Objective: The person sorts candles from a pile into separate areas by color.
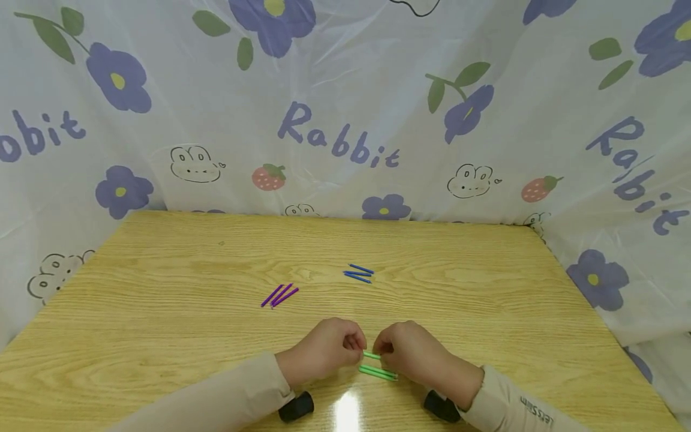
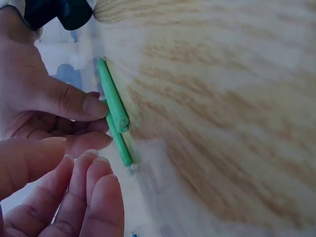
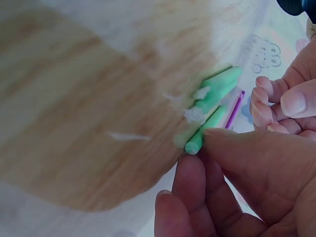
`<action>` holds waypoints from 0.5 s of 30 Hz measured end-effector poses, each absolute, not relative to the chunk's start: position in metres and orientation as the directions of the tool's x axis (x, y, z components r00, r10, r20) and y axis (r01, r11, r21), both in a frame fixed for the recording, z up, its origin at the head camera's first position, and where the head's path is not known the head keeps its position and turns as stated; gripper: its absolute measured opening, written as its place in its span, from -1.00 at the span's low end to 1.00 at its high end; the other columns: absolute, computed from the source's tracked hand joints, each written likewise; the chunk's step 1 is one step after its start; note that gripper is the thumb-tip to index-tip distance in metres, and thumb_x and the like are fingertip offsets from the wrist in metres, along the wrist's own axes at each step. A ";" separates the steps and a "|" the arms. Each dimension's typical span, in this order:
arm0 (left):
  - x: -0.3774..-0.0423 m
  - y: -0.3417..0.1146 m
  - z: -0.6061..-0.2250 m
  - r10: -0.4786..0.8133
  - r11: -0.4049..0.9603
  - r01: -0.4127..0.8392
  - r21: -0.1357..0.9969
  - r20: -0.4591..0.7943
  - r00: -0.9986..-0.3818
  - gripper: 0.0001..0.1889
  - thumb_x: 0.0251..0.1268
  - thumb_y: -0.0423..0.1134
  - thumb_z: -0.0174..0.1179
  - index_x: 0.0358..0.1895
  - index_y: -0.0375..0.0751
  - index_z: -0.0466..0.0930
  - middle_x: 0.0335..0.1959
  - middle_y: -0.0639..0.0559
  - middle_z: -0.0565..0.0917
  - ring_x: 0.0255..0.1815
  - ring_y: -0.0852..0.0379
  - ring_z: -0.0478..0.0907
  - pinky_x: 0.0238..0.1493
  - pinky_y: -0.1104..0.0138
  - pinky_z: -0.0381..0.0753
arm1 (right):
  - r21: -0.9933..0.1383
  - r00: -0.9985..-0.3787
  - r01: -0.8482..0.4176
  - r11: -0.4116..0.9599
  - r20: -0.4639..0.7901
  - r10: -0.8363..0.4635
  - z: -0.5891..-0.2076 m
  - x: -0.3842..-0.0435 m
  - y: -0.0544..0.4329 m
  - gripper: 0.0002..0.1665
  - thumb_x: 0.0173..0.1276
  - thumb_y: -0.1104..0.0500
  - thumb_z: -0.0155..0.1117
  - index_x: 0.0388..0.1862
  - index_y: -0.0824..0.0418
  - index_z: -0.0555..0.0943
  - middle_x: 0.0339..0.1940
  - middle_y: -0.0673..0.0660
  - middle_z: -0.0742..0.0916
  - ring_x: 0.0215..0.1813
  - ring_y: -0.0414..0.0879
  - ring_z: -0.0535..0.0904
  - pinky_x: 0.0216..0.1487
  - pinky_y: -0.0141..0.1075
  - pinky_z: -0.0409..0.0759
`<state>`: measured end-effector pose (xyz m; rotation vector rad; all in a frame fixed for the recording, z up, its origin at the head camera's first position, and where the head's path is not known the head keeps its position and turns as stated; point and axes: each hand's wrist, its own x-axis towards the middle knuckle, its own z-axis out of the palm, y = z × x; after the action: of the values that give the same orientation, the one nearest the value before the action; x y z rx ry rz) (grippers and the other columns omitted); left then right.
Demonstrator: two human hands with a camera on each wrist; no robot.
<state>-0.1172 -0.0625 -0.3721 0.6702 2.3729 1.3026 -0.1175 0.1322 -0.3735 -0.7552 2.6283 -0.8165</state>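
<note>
Head view: alone shows blue sticks whole.
Left hand: loosely curled, per left wrist.
Right hand: pinches green stick, clearest right wrist.

The worktop is a pale yellow-brown surface with a wood grain, its left and right edges drawing in toward the far edge. Three blue sticks lie nearest that far edge, slightly right of the middle, two meeting at their left ends. Three purple sticks lie close together toward the left edge, slanting toward the far right corner. Farthest from the far edge, two green sticks lie side by side; whether the third green stick, just beyond them, touches the surface is hard to tell.
</note>
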 end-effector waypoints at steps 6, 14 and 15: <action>-0.118 -0.059 -0.373 0.572 0.479 0.263 0.838 -0.070 -0.817 -0.95 0.12 -0.52 0.24 -0.41 -0.35 0.60 -0.49 0.09 0.58 -0.42 0.22 0.46 -0.39 0.43 0.47 | -0.566 -0.826 -0.397 0.723 -0.123 -0.550 -0.373 -0.118 0.130 -0.80 0.12 0.45 0.26 -0.35 0.23 0.74 -0.39 0.04 0.74 -0.35 -0.20 0.59 -0.34 -0.33 0.55; -0.119 -0.058 -0.376 0.584 0.496 0.267 0.826 -0.090 -0.806 -0.93 0.12 -0.53 0.24 -0.42 -0.33 0.60 -0.50 0.10 0.56 -0.45 0.25 0.44 -0.40 0.44 0.46 | -0.555 -0.824 -0.404 0.727 -0.125 -0.553 -0.373 -0.119 0.129 -0.80 0.13 0.44 0.27 -0.34 0.23 0.74 -0.41 0.02 0.73 -0.37 -0.23 0.56 -0.33 -0.34 0.54; -0.119 -0.058 -0.377 0.588 0.496 0.273 0.824 -0.088 -0.804 -0.93 0.12 -0.53 0.24 -0.42 -0.33 0.60 -0.50 0.10 0.56 -0.46 0.26 0.44 -0.40 0.44 0.46 | -0.554 -0.824 -0.406 0.727 -0.122 -0.553 -0.373 -0.119 0.129 -0.81 0.12 0.44 0.27 -0.35 0.23 0.73 -0.42 0.01 0.73 -0.38 -0.24 0.55 -0.34 -0.34 0.53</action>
<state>-0.1190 -0.0575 -0.3767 0.7185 2.3862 1.2203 -0.1195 0.1292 -0.3732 -0.7535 2.6530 -0.7551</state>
